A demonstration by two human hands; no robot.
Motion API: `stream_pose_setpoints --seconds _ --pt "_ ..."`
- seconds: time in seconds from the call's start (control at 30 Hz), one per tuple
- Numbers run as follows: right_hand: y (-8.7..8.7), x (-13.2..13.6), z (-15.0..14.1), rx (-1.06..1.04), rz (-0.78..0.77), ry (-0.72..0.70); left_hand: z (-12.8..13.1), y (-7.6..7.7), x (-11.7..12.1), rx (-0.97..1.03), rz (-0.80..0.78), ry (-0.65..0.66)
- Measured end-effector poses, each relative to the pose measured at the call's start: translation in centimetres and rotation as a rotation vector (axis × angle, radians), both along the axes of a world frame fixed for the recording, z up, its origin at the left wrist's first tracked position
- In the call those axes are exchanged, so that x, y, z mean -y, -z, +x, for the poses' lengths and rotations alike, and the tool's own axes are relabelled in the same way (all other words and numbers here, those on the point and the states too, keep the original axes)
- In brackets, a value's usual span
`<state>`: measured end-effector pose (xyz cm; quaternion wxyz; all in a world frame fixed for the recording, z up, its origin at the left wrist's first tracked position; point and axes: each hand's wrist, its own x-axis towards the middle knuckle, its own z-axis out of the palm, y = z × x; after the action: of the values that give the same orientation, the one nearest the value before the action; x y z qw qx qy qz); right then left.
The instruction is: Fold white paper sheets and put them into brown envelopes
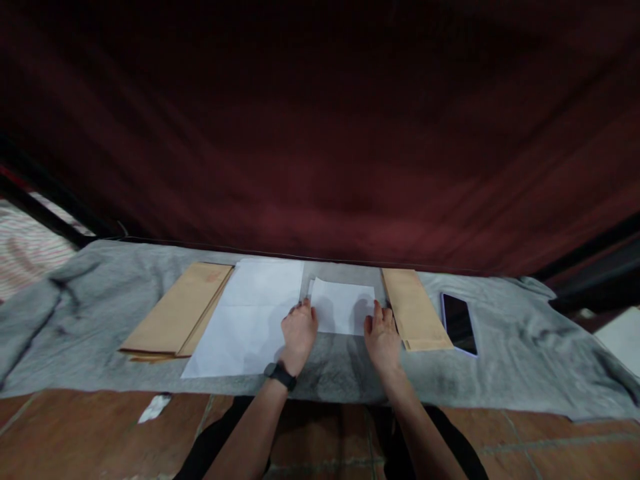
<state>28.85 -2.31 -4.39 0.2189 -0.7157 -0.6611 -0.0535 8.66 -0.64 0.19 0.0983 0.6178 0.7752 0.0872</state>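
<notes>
large white sheet [247, 320]: lay flat on the grey cloth [520, 347]; it served as the landmark for all places below.
small white paper [341, 308], risk: slippage or an unwanted wrinkle was judged possible; the likely cause would have been uneven pressure from the two hands over soft, rumpled cloth.
small white paper, layers: misalignment was a second possible fault, should one layer have slid against the other.
brown envelopes [417, 310], risk: the right hand, close beside them, could have nudged the pile by swinging outward.
small white paper, look: plain, pale, roughly rectangular and wider than deep; a sliver at its left edge suggested a second layer, probably from a fold. no print was visible.
small white paper, place: just right of the large white sheet, flat on the cloth.
left hand [300, 328]: at the paper's left edge, beside the landmark's right edge; fingers curled together. whether they pinched the paper could not be told.
right hand [383, 337]: at the paper's right edge, farther right of the landmark; thumb and index finger slightly apart. a pinch could not be confirmed.
brown stack [175, 310]: immediately left of the landmark.
phone [459, 323]: well to the right of the landmark, screen dark.
</notes>
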Motion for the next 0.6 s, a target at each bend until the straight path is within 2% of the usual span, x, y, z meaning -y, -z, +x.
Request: stream_pose_setpoints --seconds 0.1,0.2,0.27,0.4,0.5,0.53,0.6 --pt "0.0 0.0 -0.6 0.001 0.037 -0.132 0.0 0.5 0.0 -0.007 0.030 0.022" --pt "0.1 0.1 -1.5 -0.028 -0.001 -0.305 -0.1 0.8 0.0 -0.013 0.045 0.031" --pt "0.4 0.2 -2.2 -0.031 -0.039 -0.371 -0.1 0.8 0.1 -0.015 0.047 0.032" --pt "1.0 0.5 -3.0 -0.006 -0.105 -0.401 0.1 0.3 0.2 -0.034 0.063 0.028" --pt "1.3 0.6 -3.1 0.018 -0.116 -0.389 0.7 0.1 0.2 -0.070 0.169 0.027" --pt "1.4 0.6 -3.0 0.029 -0.118 -0.388 1.1 0.3 0.2 -0.059 0.217 0.065" --pt "1.5 0.6 -3.0 0.060 -0.121 -0.392 2.2 1.0 0.4 0.009 0.286 0.231"
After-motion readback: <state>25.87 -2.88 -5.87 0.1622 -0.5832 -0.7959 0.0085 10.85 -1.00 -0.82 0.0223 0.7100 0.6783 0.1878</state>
